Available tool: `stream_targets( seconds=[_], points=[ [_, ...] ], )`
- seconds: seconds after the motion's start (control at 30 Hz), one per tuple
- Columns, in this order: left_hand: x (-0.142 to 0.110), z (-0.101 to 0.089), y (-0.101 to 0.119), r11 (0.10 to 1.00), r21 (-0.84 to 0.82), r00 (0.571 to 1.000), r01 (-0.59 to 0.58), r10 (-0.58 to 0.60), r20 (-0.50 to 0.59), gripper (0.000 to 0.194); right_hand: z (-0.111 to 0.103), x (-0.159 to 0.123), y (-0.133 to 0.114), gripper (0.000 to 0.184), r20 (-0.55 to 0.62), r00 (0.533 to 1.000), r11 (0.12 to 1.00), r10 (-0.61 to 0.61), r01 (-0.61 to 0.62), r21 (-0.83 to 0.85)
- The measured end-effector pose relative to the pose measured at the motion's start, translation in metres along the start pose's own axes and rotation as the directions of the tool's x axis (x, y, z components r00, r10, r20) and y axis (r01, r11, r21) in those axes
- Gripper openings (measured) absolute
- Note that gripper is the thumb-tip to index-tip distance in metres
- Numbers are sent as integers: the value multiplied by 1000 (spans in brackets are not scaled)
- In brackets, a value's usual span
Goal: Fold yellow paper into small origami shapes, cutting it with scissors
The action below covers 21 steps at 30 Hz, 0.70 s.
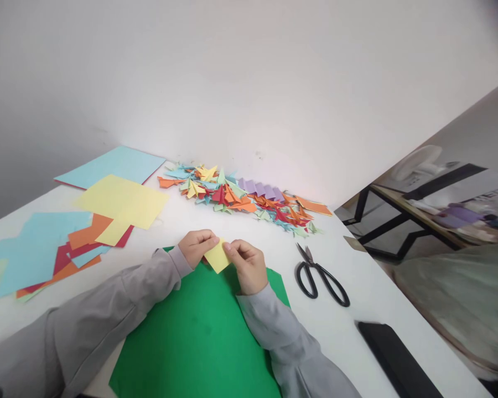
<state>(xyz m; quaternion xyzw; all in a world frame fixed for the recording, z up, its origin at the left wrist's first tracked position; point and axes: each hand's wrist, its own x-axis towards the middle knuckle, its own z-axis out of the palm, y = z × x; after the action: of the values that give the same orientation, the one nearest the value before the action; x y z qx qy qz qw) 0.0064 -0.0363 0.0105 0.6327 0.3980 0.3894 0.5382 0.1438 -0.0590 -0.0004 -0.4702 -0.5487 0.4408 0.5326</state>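
A small yellow piece of paper (218,258) is held up between my two hands, tilted with one corner pointing down. My left hand (197,247) pinches its left edge between thumb and fingers. At the opposite edge, my right hand (248,265) pinches it the same way. Below both hands lies a large green sheet (199,337), partly covered by my forearms. Whether the yellow paper carries a fold cannot be made out.
Folded paper planes (219,193) in many colours are heaped along the wall. Scissors (315,273) with black handles lie open at right, near a black flat object (398,359). Blue sheets (112,166), a yellow sheet (120,202) and coloured scraps (45,243) spread on the left.
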Motion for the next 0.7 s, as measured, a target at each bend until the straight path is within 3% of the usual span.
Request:
stream_targets(
  seconds=[0.17, 0.37, 0.53, 0.7],
  points=[
    [1, -1, -3, 995, 51, 996, -90, 91, -18, 29, -3, 3, 4, 33, 30, 999, 999, 36, -36, 19],
    [3, 0, -8, 998, -48, 998, 32, -29, 60, 34, -6, 6, 8, 37, 142, 979, 977, 146, -166, 135],
    [2, 0, -8, 993, -81, 995, 83, -79, 59, 36, -7, 6, 9, 36, 112, 989, 991, 101, -110, 71],
    [2, -1, -7, 996, -14, 994, 84, -82, 73, 35, -9, 8, 9, 37, 70, 995, 995, 76, -81, 63]
  ],
)
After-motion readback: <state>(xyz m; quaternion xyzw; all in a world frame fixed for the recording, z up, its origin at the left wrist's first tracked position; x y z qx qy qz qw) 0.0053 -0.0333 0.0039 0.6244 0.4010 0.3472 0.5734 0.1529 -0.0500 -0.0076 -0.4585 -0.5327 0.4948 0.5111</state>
